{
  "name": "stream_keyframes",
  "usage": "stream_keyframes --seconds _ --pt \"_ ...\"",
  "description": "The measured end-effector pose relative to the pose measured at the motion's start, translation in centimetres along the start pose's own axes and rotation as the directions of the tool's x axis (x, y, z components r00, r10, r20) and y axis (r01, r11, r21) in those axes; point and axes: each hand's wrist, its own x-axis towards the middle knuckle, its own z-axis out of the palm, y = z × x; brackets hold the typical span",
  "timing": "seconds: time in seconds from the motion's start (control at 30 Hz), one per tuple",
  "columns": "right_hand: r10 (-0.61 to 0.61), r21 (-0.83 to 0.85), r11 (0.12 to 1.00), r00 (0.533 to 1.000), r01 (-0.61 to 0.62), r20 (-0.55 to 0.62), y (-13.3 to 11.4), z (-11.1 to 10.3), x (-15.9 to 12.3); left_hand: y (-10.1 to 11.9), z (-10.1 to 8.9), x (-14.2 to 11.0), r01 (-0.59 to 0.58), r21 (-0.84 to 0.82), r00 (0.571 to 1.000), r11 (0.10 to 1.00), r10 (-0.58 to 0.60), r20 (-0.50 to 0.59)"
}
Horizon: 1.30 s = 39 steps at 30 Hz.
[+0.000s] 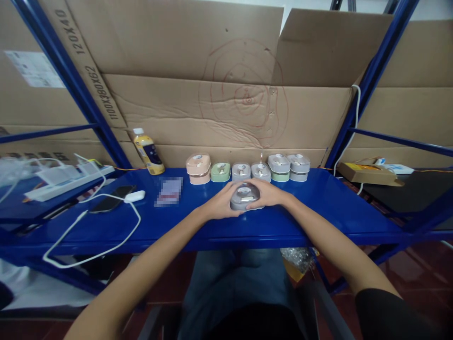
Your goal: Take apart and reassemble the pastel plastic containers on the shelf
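Between my hands is a grey rounded case with a clear lid (pixel 244 194), low over the blue table. My left hand (pixel 223 202) wraps around its left side. Around the right side curl the fingers of my right hand (pixel 266 192). Just behind stands a row of similar small cases: a stacked pink pair (pixel 198 168), a green case (pixel 220 172), a grey case (pixel 241 172) and another grey case (pixel 261 172). Further right are a grey case on a green one (pixel 279 166) and a stacked grey pair (pixel 299 166).
On the blue table (pixel 339 212), a yellow drink bottle (pixel 148 152) stands at the back left. A blurred card (pixel 169 191), a dark phone (pixel 112 199), a white charger (pixel 134 196) and its looped cable lie left. Cardboard (pixel 159 104) walls the back; blue posts (pixel 375 80) frame the sides.
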Motion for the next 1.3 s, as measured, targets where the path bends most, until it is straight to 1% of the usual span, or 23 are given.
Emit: stream_keyframes --seconds 0.07,0.13,0.23,0.3,0.37,0.43,0.5,0.57,0.63,0.67,0.7,0.77,0.8,0.83,0.87,0.9,0.97,1.0,1.07,1.1,1.17,1.23,1.3 --pt "0.004 0.011 1.0 1.0 -0.004 -0.014 -0.4 0.4 0.2 -0.6 0.2 0.1 0.055 -0.106 0.998 0.993 -0.058 -0.027" --pt "0.032 0.035 0.999 0.999 -0.031 -0.026 -0.6 0.4 0.3 -1.0 0.3 0.2 0.112 -0.179 0.992 0.977 -0.12 -0.036" --pt "0.086 0.098 0.992 0.995 -0.081 -0.051 -0.3 -0.8 0.1 -1.3 0.4 0.0 0.157 -0.218 0.984 0.963 -0.172 -0.055" --pt "0.122 0.149 0.983 0.988 -0.107 -0.094 0.5 -2.0 -0.2 -1.2 0.3 -0.2 0.146 -0.185 0.985 0.972 -0.16 -0.062" --pt "0.192 0.18 0.97 0.967 -0.161 -0.168 1.4 -3.2 -0.5 -1.0 0.0 -0.4 0.099 -0.101 0.994 0.99 -0.103 -0.037" --pt "0.287 0.187 0.951 0.924 -0.245 -0.252 2.3 -4.0 -0.8 -0.7 -0.2 -0.6 0.043 -0.011 0.999 0.999 -0.043 0.004" --pt "0.357 0.178 0.932 0.881 -0.315 -0.311 2.9 -4.4 -0.9 -0.5 -0.3 -0.6 0.024 0.046 1.0 0.999 -0.024 0.018" --pt "0.386 0.168 0.922 0.859 -0.348 -0.337 3.2 -4.4 -0.9 -0.7 -0.3 -0.5 0.039 0.067 0.999 0.997 -0.037 -0.021" --pt "0.391 0.17 0.92 0.849 -0.353 -0.354 3.3 -4.3 -0.9 -1.2 -0.4 -0.3 0.091 0.05 0.988 0.995 -0.084 -0.129" --pt "0.391 0.175 0.92 0.844 -0.35 -0.368 3.3 -4.2 -0.9 -1.6 -0.5 -0.1 0.14 0.028 0.968 0.99 -0.131 -0.214" --pt "0.388 0.182 0.921 0.837 -0.343 -0.385 3.3 -4.2 -0.8 -2.1 -0.7 -0.1 0.197 -0.003 0.933 0.98 -0.189 -0.307" --pt "0.377 0.204 0.926 0.819 -0.319 -0.432 3.3 -4.2 -0.7 -2.9 -1.1 0.0 0.299 -0.073 0.83 0.951 -0.297 -0.472" --pt "0.372 0.22 0.927 0.809 -0.303 -0.455 3.3 -4.2 -0.7 -3.1 -1.3 0.0 0.328 -0.098 0.789 0.94 -0.329 -0.519" --pt "0.369 0.237 0.928 0.8 -0.288 -0.473 3.3 -4.3 -0.7 -3.3 -1.4 -0.1 0.337 -0.108 0.77 0.935 -0.34 -0.539" --pt "0.367 0.254 0.928 0.794 -0.274 -0.485 3.3 -4.3 -0.6 -3.3 -1.5 -0.2 0.33 -0.101 0.779 0.938 -0.332 -0.532" --pt "0.364 0.265 0.928 0.792 -0.263 -0.49 3.3 -4.4 -0.6 -3.1 -1.6 -0.4 0.311 -0.079 0.809 0.947 -0.308 -0.501" --pt "0.35 0.259 0.933 0.801 -0.251 -0.486 3.2 -4.4 -0.7 -2.2 -1.5 -0.7 0.251 -0.016 0.896 0.968 -0.238 -0.373" --pt "0.336 0.246 0.938 0.815 -0.244 -0.473 3.1 -4.5 -0.7 -1.7 -1.3 -0.8 0.216 0.012 0.934 0.976 -0.203 -0.293" --pt "0.288 0.215 0.953 0.859 -0.214 -0.423 2.8 -4.4 -0.8 -0.6 -0.9 -1.0 0.157 0.046 0.978 0.987 -0.149 -0.148" --pt "0.252 0.196 0.962 0.888 -0.188 -0.385 2.6 -4.2 -0.8 -0.2 -0.7 -1.0 0.135 0.05 0.987 0.99 -0.13 -0.097" --pt "0.161 0.152 0.981 0.941 -0.119 -0.298 2.0 -3.8 -0.7 0.1 -0.2 -0.9 0.103 0.037 0.994 0.994 -0.102 -0.046" --pt "0.087 0.106 0.992 0.974 -0.066 -0.209 1.3 -3.1 -0.6 0.0 0.2 -0.8 0.101 0.0 0.994 0.995 -0.101 -0.046" --pt "0.059 0.097 0.994 0.989 -0.046 -0.136 0.7 -2.4 -0.3 -0.5 0.5 -0.6 0.132 -0.048 0.988 0.99 -0.135 -0.072"
